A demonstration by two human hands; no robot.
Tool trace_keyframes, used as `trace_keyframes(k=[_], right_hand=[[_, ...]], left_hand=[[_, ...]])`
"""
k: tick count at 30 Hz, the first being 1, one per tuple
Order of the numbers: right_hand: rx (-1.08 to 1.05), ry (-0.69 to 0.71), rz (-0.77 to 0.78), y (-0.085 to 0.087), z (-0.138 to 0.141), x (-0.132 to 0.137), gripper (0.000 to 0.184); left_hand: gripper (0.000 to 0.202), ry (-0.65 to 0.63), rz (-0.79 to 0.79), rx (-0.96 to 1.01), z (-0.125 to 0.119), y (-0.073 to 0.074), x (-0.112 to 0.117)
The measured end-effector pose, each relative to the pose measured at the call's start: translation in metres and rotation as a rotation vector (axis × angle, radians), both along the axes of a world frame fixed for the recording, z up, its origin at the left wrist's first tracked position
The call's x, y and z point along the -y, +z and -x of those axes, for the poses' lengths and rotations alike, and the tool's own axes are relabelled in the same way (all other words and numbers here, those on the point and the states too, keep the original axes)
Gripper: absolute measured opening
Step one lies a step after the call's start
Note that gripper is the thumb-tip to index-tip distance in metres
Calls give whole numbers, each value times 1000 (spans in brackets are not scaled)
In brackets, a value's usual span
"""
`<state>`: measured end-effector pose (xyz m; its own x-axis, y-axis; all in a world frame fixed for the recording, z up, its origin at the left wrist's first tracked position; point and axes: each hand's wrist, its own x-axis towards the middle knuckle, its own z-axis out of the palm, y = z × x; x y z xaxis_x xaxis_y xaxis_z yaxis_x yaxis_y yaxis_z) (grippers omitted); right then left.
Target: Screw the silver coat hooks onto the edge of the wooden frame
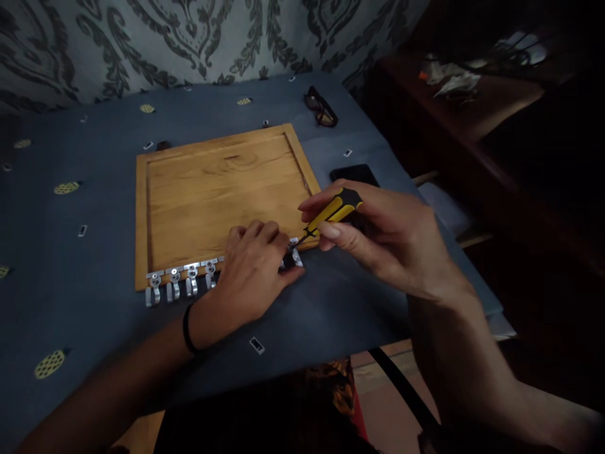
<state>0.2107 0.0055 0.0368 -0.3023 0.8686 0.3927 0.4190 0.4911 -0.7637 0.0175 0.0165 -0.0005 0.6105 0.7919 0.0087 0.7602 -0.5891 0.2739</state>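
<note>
A yellow and black screwdriver (331,211) is held in my right hand (392,239), between thumb and fingers. Its shaft slants down to the right end of a metal hook rail (183,273), which lies along the near edge of a framed wooden board (222,189). Over the rail's right part, my left hand (255,268) is closed, fingers bent on the board and thumb below the hooks. That hand covers the middle hooks. Whether the screwdriver tip sits in a screw is too small to tell.
The board lies on a blue cloth-covered table (104,328) with a pineapple print. A dark phone (354,174) is beside the board's right edge, behind my right hand. Sunglasses (321,107) lie at the back right. Beyond the table stands dark red-brown furniture (472,145) with crumpled plastic (456,82).
</note>
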Motion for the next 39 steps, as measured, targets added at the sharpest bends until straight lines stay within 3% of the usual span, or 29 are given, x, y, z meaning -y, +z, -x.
trace_keyframes(k=[5,13,25,31,35,39], right_hand=[[-53,26,102,3,0,-5,21],[-75,-240,-7,-11,7,7,9],[-108,-219,-75,-18,0,22,13],[-65,-347,-168,-25,6,19,10],[-39,-305,-174,-22,9,18,10],[-182,-222,-96,-15,15,18,22]], left_hand=[[36,-12,-2,-12,0,0,0],[34,-36,18,-11,0,0,0],[33,-39,-7,32,2,-4,1],[32,-30,-37,41,2,-4,2],[32,-26,-18,29,1,-3,0],[34,-36,-12,14,2,-3,0]])
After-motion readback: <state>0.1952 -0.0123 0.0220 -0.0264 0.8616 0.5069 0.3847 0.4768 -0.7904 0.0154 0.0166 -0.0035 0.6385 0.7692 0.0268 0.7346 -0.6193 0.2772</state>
